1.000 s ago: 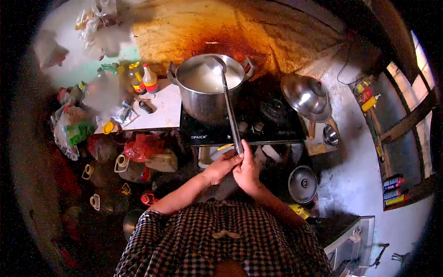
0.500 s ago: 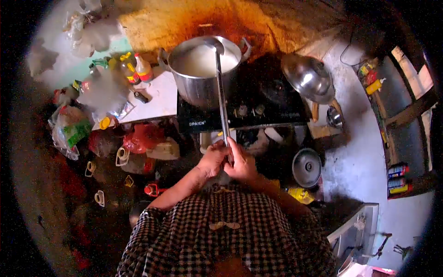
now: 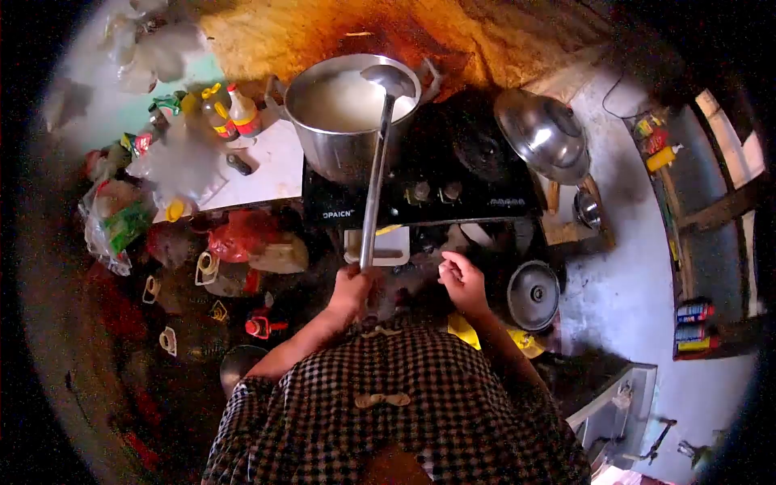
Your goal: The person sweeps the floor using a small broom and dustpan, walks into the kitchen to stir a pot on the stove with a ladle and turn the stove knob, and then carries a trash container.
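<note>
My left hand point(image 3: 351, 292) is wrapped round the lower end of the long metal handle of a ladle point(image 3: 377, 178). The ladle's bowl is at the mouth of a tall steel pot point(image 3: 333, 149), which holds a whitish liquid point(image 3: 335, 103). The pot stands on the left side of a black gas stove point(image 3: 404, 200). To the right of the handle, my right hand point(image 3: 463, 284) is in the air, apart from the ladle. Its fingers are loosely bent and slightly apart, with nothing in them.
Sauce bottles point(image 3: 244, 113) and plastic bags point(image 3: 174, 166) crowd the white counter point(image 3: 263, 166) at left. A shiny wok point(image 3: 543, 136) leans right of the stove. Below are a grey pot lid point(image 3: 533, 295), a white tray point(image 3: 392, 245) and several jugs. Wooden shelving point(image 3: 727, 206) stands far right.
My right hand has let go of the ladle's handle and moved right. My left hand has shifted left and down with the handle, and the ladle's bowl has turned over at the pot's mouth.
</note>
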Available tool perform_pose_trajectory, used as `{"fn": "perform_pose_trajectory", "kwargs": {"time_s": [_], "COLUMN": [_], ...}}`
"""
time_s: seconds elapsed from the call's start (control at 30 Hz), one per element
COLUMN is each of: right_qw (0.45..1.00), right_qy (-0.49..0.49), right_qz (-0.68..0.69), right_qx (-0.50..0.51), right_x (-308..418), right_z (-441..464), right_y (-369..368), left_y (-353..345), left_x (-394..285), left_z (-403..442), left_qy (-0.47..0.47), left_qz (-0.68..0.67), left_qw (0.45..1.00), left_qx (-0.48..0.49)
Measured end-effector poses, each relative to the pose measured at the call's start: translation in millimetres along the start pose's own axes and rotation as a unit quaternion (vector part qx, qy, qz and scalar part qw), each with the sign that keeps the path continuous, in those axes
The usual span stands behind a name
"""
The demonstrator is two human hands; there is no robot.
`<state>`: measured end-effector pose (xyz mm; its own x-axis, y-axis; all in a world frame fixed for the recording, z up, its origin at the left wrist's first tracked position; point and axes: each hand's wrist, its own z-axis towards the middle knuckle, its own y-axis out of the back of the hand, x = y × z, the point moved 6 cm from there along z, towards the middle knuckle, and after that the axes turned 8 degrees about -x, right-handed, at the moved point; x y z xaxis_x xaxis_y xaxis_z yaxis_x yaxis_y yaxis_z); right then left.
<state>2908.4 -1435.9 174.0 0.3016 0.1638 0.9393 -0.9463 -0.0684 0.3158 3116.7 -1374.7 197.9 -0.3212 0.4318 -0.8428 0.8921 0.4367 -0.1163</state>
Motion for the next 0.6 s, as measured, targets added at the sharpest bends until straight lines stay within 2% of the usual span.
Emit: {"fn": "perform_pose_trajectory", "kwargs": {"time_s": [0.1,0.13,0.17,0.27,0.37,0.4,0.47,0.6], "right_qw": [0.999,1.0,1.0,0.996,0.991,0.99,0.985,0.968], "right_qy": [-0.021,-0.019,-0.015,0.065,0.092,0.106,0.117,0.19], "right_qz": [0.028,0.02,0.015,-0.049,-0.095,-0.098,-0.122,-0.16], "right_qx": [0.01,0.007,0.002,-0.022,-0.007,0.0,0.02,0.029], "right_x": [-13,-20,-27,-28,-13,-10,-8,-3], "right_z": [19,26,34,57,78,85,98,116], "right_y": [12,16,18,24,24,21,13,1], "left_y": [5,6,12,25,33,28,28,38], "left_x": [9,1,-7,-32,-45,-61,-77,-76], "left_z": [5,5,-1,-11,-22,-34,-42,-41], "left_qy": [0.012,-0.031,-0.025,-0.094,0.004,-0.064,-0.109,-0.144], "left_qz": [-0.026,-0.018,0.046,0.057,0.022,0.044,0.064,0.076], "left_qw": [0.999,0.999,0.998,0.989,0.993,0.982,0.975,0.959], "left_qx": [0.014,-0.029,-0.046,-0.1,-0.12,-0.171,-0.181,-0.234]}}
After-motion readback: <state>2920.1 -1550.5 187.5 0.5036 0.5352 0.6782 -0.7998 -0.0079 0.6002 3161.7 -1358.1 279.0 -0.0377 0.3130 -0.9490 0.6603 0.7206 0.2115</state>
